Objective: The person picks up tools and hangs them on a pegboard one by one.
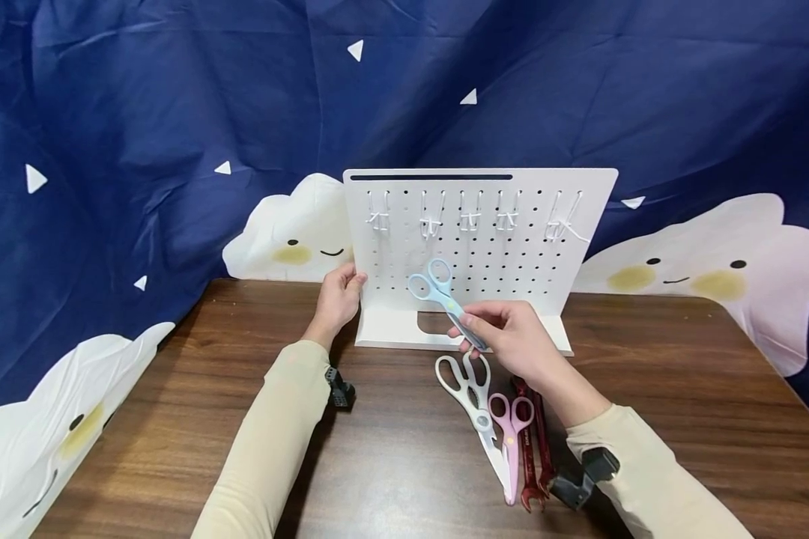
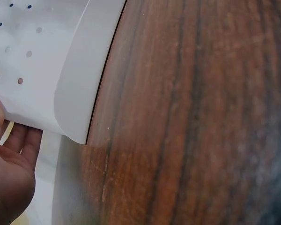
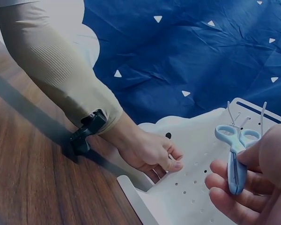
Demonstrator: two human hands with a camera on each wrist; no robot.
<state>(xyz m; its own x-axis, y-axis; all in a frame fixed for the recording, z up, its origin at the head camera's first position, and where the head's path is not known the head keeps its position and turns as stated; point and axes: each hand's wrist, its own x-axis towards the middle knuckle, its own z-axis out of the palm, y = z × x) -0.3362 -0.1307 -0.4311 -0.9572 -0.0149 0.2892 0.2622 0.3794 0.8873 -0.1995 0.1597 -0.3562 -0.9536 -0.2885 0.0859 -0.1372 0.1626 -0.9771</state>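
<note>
My right hand (image 1: 512, 337) pinches a pair of light blue scissors (image 1: 440, 288) by the blades, handle loops pointing up and left in front of a white pegboard (image 1: 391, 322). In the right wrist view the blades of the blue scissors (image 3: 236, 171) lie between thumb and fingers. At the board's left edge, my left hand (image 1: 340, 299) holds on with the thumb in front. The left wrist view has the fingers of that hand (image 2: 14, 173) reaching behind the board's edge. Several white wire hooks (image 1: 470, 217) hang in a row across the upper board.
On the table (image 1: 391, 449) before the board lie white kitchen scissors (image 1: 482, 421), pink scissors (image 1: 511, 442) and red wrenches (image 1: 529, 464), close together under my right forearm. A dark blue cloth (image 1: 175, 97) with clouds and triangles hangs behind.
</note>
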